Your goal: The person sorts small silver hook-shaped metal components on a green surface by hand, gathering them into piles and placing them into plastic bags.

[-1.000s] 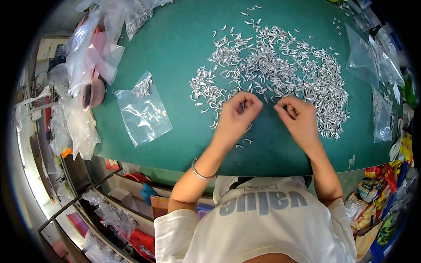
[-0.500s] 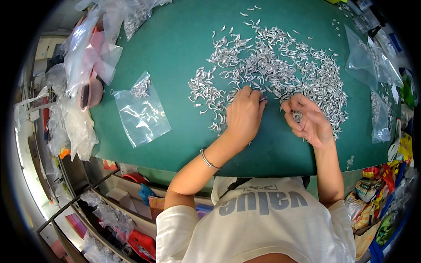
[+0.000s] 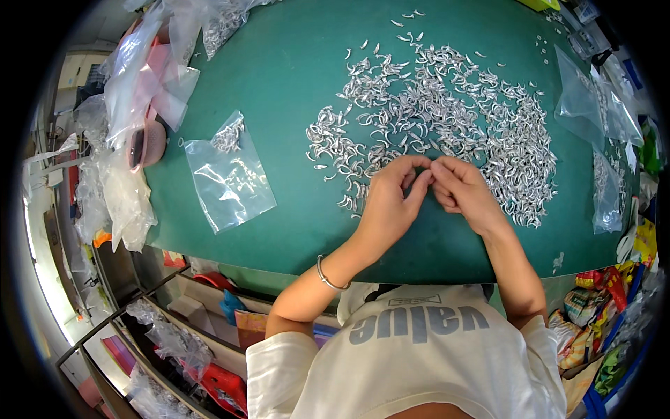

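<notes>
My left hand (image 3: 396, 199) and my right hand (image 3: 469, 195) meet at their fingertips just above the near edge of a heap of small curved silver pieces (image 3: 520, 153). Thumb and forefinger of the left are pinched; whatever lies between them is too small or hidden to make out. The right hand also pinches, its other fingers curled into the palm, which hides its contents. Loose silver pieces spread over the green tabletop (image 3: 300, 230), beyond and to both sides of the hands.
To the left lies a clear plastic bag (image 3: 234, 188) with a few silver pieces near its top. A pink basket (image 3: 148, 145) and plastic bags (image 3: 125, 202) crowd the left edge. More clear bags (image 3: 607, 192) lie at the right edge. Open drawers (image 3: 202, 307) sit below the table.
My hands have come together, the right moving left to meet the left hand's fingertips. Earlier the right hand was apart, with several silver pieces showing within its curled fingers.
</notes>
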A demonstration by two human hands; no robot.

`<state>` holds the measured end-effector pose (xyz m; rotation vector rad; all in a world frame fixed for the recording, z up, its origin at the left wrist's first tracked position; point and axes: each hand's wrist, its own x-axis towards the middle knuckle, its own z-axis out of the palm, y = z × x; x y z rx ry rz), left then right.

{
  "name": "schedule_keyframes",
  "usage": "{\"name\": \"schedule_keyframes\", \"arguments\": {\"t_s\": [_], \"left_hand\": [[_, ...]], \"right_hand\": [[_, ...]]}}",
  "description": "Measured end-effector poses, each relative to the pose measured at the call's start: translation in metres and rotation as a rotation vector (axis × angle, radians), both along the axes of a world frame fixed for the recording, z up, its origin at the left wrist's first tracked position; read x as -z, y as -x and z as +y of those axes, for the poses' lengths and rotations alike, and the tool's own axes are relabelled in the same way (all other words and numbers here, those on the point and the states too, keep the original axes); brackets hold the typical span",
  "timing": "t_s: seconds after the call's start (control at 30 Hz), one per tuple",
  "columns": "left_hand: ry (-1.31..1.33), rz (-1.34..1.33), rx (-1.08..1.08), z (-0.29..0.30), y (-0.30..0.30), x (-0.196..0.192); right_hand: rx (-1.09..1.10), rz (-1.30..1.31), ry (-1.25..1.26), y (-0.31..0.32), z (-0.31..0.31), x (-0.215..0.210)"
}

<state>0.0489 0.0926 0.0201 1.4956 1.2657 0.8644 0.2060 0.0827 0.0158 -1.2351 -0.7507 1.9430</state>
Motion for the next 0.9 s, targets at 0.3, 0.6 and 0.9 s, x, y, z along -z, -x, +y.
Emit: {"name": "schedule_keyframes", "arguments": {"t_s": [0.3, 0.6, 0.9], "left_hand": [[-0.304, 0.429, 0.045, 0.026, 0.006, 0.015], [-0.344, 0.552, 0.11, 0.028, -0.003, 0.016], [-0.379, 0.526, 0.183, 0.028, 0.006, 0.021]], "right_hand": [[0.117, 0.025, -0.182, -0.017, 0.022, 0.001], [0.224, 0.213, -0.147, -0.015, 0.021, -0.016], [-0.017, -1.266, -0.951, 0.01, 0.019, 0.019]]}}
